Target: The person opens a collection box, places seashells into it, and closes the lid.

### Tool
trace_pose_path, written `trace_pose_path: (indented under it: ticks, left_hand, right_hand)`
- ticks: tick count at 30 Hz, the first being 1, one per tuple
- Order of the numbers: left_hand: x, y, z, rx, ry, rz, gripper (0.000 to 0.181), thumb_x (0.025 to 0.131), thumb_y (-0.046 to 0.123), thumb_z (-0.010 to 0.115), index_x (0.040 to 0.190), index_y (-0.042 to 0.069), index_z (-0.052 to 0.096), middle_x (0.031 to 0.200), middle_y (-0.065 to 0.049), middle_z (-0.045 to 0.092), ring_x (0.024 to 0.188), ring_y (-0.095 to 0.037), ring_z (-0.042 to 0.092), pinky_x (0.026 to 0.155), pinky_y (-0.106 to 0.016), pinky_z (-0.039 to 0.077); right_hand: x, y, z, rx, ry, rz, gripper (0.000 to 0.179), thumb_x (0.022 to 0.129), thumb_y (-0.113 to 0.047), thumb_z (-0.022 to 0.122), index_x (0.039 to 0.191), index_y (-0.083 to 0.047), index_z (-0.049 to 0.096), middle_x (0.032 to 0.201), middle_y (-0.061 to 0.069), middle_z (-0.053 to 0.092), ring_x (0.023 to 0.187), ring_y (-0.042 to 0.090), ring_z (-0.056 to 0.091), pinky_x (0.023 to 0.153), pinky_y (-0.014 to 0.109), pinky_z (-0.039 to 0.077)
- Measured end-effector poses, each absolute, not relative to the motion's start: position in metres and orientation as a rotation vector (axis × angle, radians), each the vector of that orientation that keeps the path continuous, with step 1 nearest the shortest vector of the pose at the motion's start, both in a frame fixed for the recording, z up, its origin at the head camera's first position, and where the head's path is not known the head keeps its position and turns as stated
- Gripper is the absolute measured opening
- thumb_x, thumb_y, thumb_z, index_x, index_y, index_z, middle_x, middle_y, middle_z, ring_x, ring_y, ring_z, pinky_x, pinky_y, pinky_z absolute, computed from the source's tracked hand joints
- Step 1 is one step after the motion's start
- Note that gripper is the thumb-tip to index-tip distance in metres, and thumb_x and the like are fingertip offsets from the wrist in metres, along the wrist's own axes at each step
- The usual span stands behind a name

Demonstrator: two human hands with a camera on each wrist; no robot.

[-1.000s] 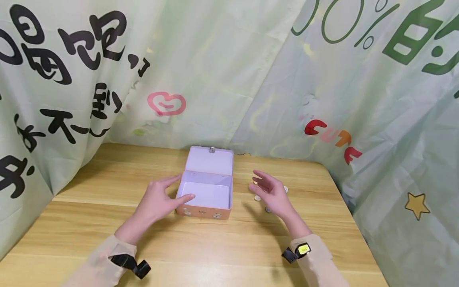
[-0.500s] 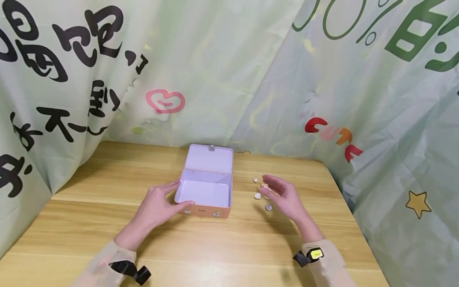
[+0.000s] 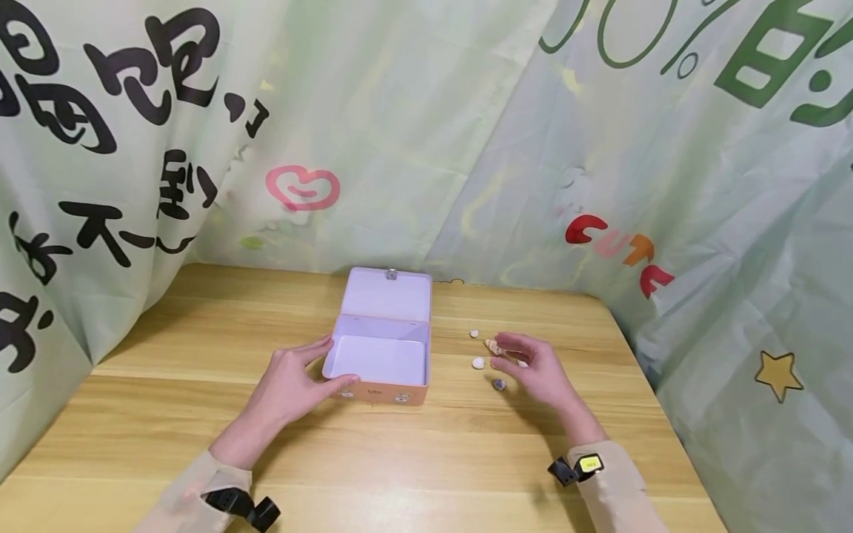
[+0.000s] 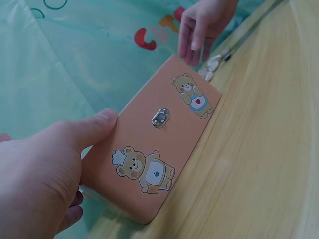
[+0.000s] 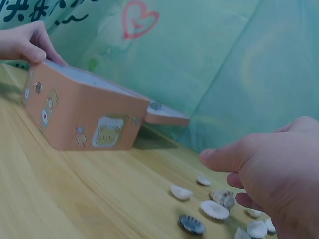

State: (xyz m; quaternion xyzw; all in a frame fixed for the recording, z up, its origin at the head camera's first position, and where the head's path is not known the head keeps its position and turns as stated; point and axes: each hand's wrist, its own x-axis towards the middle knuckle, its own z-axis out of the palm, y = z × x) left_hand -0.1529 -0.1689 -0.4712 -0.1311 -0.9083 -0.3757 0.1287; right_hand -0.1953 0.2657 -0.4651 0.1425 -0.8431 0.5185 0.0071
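Observation:
A tin box [image 3: 380, 393] with its lid raised stands on the table, lilac inside and orange outside with bear pictures. My left hand [image 3: 293, 381] grips its near left corner, thumb [image 4: 102, 122] on the front rim and fingers along the left side. To the right of the box, several seashells lie scattered: a dark ridged shell [image 5: 192, 225], a white scallop shell [image 5: 215, 210], a spiral shell [image 5: 223, 198] and smaller white ones. Over them hovers my right hand [image 3: 536, 370], fingers loosely bent with nothing held. It hides part of the shells in the head view.
The wooden table [image 3: 386, 466] reaches back to a printed curtain [image 3: 413, 133] hung behind and along both sides. The box's lid [image 3: 388, 296] leans back toward the curtain, its metal clasp [image 3: 392, 275] at the top edge. A small camera is strapped to each wrist.
My right hand has moved right, away from the box, and down toward the shells, uncovering some of them. My left hand keeps its grip on the tin box.

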Motion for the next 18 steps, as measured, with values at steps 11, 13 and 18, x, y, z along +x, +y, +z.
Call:
trace_pose_path:
  ticks: [11,13,18]
  left_hand:
    - [-0.153,-0.167,-0.474,-0.369,-2.615,-1.121,0.092,0.077,0.064,0.088,0.133,-0.006,0.068,0.137,-0.021,0.066,0.049,-0.01,0.038,0.046,-0.028,0.041]
    - [-0.153,-0.167,-0.474,-0.364,-2.617,-1.128,0.092,0.077,0.064,0.089,0.133,-0.006,0.068,0.137,-0.02,0.066,0.049,-0.01,0.038,0.046,-0.029,0.041]
    - [-0.153,-0.167,-0.473,-0.36,-2.629,-1.123,0.092,0.076,0.064,0.089,0.133,-0.006,0.068,0.137,-0.02,0.066,0.043,-0.008,0.035,0.045,-0.028,0.042]
  right_hand:
    - [-0.198,0.279,-0.478,0.427,-2.707,1.493,0.043,0.091,-0.007,0.085,0.128,0.009,0.069,0.123,0.023,0.073,0.11,0.04,0.071,0.098,0.053,0.056]
    - [-0.199,0.28,-0.48,0.459,-2.708,1.475,0.042,0.092,-0.005,0.084,0.128,0.01,0.069,0.122,0.023,0.073,0.107,0.039,0.072,0.095,0.053,0.057]
    - [-0.2,0.282,-0.487,0.505,-2.741,1.386,0.037,0.09,0.001,0.083,0.125,0.008,0.072,0.119,0.02,0.075,0.102,0.034,0.073,0.092,0.051,0.059]
